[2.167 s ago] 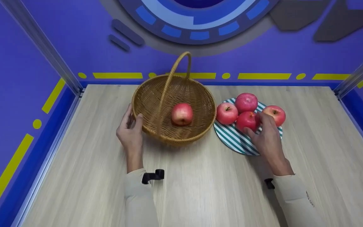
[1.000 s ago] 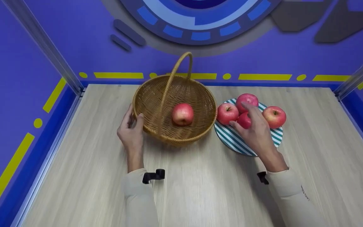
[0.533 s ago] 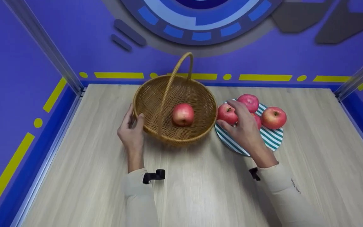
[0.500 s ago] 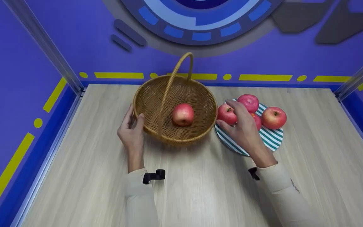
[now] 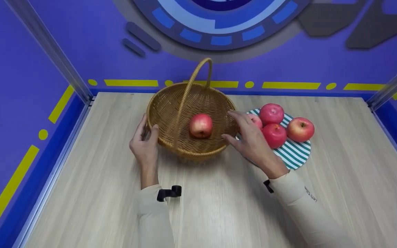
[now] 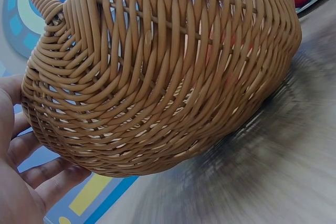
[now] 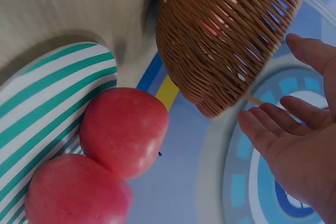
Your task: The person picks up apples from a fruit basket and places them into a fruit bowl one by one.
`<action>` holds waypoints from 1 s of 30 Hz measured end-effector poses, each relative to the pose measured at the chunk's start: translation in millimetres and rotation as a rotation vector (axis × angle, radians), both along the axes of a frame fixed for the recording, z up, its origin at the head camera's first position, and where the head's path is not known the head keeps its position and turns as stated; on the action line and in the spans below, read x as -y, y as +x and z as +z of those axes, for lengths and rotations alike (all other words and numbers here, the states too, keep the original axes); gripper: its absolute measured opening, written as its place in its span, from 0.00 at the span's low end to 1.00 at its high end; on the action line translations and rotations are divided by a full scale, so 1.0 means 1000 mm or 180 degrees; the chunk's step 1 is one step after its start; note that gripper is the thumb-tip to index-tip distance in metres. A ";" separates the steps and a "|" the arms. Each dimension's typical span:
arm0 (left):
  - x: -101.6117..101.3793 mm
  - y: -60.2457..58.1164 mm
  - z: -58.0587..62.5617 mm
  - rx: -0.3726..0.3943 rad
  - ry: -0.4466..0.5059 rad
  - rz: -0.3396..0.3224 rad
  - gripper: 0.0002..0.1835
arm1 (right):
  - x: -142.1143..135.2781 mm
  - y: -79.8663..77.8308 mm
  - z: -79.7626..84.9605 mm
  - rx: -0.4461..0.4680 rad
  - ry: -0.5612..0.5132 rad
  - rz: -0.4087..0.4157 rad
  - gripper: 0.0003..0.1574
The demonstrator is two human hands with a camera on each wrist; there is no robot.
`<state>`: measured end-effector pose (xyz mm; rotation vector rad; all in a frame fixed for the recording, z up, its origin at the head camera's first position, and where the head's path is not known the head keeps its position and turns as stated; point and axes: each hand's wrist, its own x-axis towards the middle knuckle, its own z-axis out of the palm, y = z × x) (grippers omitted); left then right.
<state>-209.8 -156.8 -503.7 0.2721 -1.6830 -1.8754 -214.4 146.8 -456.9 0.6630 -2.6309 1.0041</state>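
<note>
A brown wicker basket (image 5: 165,103) with a tall arched handle stands on the table, and one red apple (image 5: 201,125) lies inside it. My left hand (image 5: 144,150) holds the basket's left side, thumb over the rim and fingers against the outer weave (image 6: 157,77). Over the basket's right rim is my right hand (image 5: 253,143), thumb and fingers spread apart with nothing between them; in the right wrist view its fingertips (image 7: 257,124) are close to the wicker. The right hand partly hides a pink apple (image 5: 255,120) on the green-and-white striped plate (image 5: 296,155).
Beside the basket, the plate also bears a dark pink apple (image 5: 271,113), a deep red apple (image 5: 274,135) and a yellowish-red apple (image 5: 301,129). A blue wall (image 5: 98,51) with yellow dashes closes off the back of the wooden table (image 5: 205,206).
My right hand has moved left from the deep red apple, across the pink one, to the basket's right rim, taking no apple. The left hand stays at the basket.
</note>
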 end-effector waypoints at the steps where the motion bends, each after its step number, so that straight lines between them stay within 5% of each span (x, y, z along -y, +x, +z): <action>1: 0.000 0.000 0.000 0.0000 -0.0020 0.0001 0.25 | 0.001 -0.001 -0.001 0.0023 0.0010 0.0034 0.47; 13: 0.000 0.002 0.000 -0.0011 -0.0026 0.0000 0.26 | 0.014 -0.014 0.001 0.0250 0.0116 0.0256 0.46; 30: 0.000 0.000 0.001 -0.0032 -0.0061 -0.0004 0.25 | 0.029 -0.042 -0.001 0.0166 0.0437 0.0653 0.44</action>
